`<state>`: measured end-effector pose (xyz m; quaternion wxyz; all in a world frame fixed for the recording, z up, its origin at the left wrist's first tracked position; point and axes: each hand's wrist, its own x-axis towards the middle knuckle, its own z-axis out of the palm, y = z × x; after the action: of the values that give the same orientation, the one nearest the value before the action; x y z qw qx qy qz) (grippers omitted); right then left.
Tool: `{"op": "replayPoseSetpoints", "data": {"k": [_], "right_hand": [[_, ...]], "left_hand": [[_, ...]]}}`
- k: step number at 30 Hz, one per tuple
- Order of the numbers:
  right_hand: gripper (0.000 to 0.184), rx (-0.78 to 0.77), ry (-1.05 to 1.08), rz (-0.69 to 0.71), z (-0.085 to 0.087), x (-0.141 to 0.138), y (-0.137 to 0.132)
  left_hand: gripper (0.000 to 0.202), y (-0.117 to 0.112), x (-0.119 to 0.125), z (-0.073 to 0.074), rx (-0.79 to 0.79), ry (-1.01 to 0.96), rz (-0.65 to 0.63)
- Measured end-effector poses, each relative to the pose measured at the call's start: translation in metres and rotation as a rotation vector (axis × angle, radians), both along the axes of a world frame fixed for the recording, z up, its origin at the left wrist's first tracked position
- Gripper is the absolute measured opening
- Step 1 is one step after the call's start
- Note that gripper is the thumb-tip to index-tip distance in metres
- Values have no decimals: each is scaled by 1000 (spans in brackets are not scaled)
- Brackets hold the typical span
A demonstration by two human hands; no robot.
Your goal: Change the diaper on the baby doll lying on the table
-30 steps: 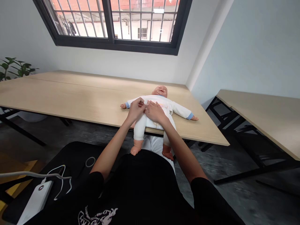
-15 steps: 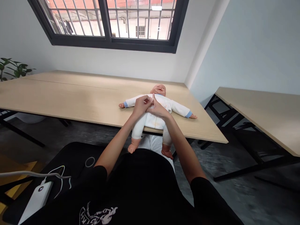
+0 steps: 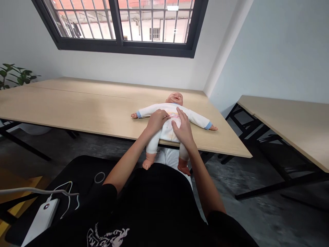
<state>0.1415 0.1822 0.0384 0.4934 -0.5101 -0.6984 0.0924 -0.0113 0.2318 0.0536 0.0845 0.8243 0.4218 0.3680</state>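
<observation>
A baby doll (image 3: 167,132) in a white outfit with blue cuffs lies on its back on the wooden table (image 3: 102,106). Its head points away from me, and its bare feet hang over the near edge. My left hand (image 3: 156,121) is over the left side of the doll's front, thumb and fingertips pinched together beside a pink print (image 3: 174,115). What is between those fingertips is too small to make out. Across the right side of the doll's belly rests my right hand (image 3: 183,128), open, its thumb apart from its outstretched fingers.
On the black chair (image 3: 84,168) at my left lie a white power bank (image 3: 42,219) with cables and a beaded bracelet (image 3: 99,177). A second table (image 3: 288,120) stands to the right. Behind the doll are a wall and a barred window (image 3: 154,25).
My hands were together over the doll's middle and have come apart. The right hand has moved right and opened flat; the pink print now shows between them.
</observation>
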Motion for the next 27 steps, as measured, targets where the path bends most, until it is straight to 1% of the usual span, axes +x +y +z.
{"op": "replayPoseSetpoints", "data": {"k": [2,5,9,13,16,19,21,22,24,27], "right_hand": [[57,20,-35,-61,-10,10,-14],[56,-5,-22,-103,-25,25,-28],[64,-47,-15,-36,-38,34,-33],[64,-55,-78,-9,-41,34,-31],[63,-48,-132,-17,-40,34,-33],[59,10,-147,-109,-39,36,-45],[51,62,-130,-184,-40,37,-57],[47,81,-121,-215,-40,38,-63],[40,100,-111,-262,-41,38,-73],[34,89,-114,-263,-42,35,-82]], "left_hand": [[28,-11,1,-2,22,64,-12],[39,-29,0,-8,58,90,-28],[47,-43,-3,-17,24,141,-25],[52,-44,-7,-21,-55,161,-1],[49,-43,-10,-24,-89,89,-10],[40,-49,-16,-29,-50,-147,-30],[28,-59,-23,-33,13,-313,34],[22,-64,-26,-36,33,-364,77],[14,-76,-33,-40,25,-392,133],[11,-89,-39,-44,-51,-358,122]]}}
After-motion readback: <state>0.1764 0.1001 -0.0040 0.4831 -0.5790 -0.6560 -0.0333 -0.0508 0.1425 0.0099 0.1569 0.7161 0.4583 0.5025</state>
